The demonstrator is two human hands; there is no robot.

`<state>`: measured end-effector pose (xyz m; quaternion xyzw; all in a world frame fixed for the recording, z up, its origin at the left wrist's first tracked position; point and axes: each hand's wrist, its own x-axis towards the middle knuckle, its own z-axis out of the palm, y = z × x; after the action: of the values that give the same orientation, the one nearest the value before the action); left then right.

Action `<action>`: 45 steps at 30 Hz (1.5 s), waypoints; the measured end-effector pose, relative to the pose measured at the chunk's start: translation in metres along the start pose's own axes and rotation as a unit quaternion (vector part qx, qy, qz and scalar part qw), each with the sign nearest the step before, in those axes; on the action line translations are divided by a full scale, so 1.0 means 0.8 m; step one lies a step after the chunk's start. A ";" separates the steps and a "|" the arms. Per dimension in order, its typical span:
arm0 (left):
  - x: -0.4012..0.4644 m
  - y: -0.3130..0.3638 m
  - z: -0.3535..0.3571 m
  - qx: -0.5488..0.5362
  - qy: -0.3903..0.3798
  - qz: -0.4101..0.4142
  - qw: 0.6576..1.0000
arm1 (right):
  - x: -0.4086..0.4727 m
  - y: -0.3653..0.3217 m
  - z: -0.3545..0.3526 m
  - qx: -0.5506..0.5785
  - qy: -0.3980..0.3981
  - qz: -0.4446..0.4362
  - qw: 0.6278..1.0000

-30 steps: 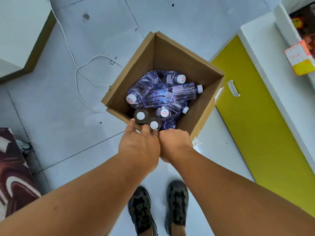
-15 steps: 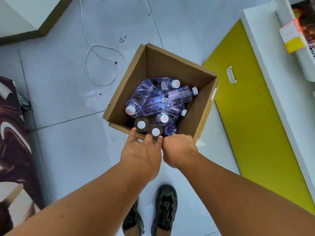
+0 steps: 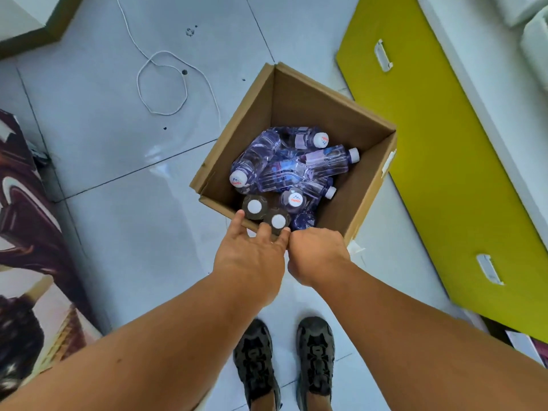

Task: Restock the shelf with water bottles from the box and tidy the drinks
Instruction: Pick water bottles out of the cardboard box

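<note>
An open cardboard box [image 3: 299, 93] sits on the tiled floor in front of my feet. Several clear water bottles [image 3: 296, 170] with white caps lie jumbled inside it. Two dark bottles [image 3: 255, 206] with white caps stand upright against its near wall. My left hand [image 3: 252, 259] holds the near rim, fingers hooked over the edge beside the dark bottles. My right hand [image 3: 317, 253] is curled on the same rim just to the right; its fingers are hidden. The two hands touch.
A yellow cabinet front [image 3: 444, 161] with white handles runs along the right, under a white shelf ledge [image 3: 486, 66]. A loose white cable [image 3: 161, 81] loops on the floor beyond the box. A brown patterned board [image 3: 23, 232] lies at the left. My shoes [image 3: 284, 360] are below.
The box has slid toward me across the floor, away from the white cable, with both hands on its near rim. The view has tilted further down.
</note>
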<state>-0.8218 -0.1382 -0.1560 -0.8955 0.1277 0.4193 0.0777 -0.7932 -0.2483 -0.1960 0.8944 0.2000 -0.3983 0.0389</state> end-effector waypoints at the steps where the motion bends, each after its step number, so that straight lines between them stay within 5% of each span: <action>1: -0.006 0.008 0.006 0.000 0.002 0.001 1.000 | -0.009 -0.001 0.011 0.008 -0.001 0.007 1.000; 24: -0.137 0.243 0.139 -0.026 -0.066 0.011 0.997 | -0.219 0.058 0.218 -0.010 -0.039 -0.013 0.999; 35: -0.182 0.306 0.192 -0.006 -0.038 0.011 0.999 | -0.275 0.063 0.292 -0.004 -0.025 -0.011 1.000; 45: -0.221 0.422 0.254 -0.095 -0.009 -0.010 0.995 | -0.351 0.124 0.361 -0.083 -0.006 -0.063 0.995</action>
<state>-1.1786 -0.3814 -0.1595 -0.8962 0.0778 0.4367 -0.0020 -1.1253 -0.4967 -0.1969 0.8712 0.2877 -0.3876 0.0891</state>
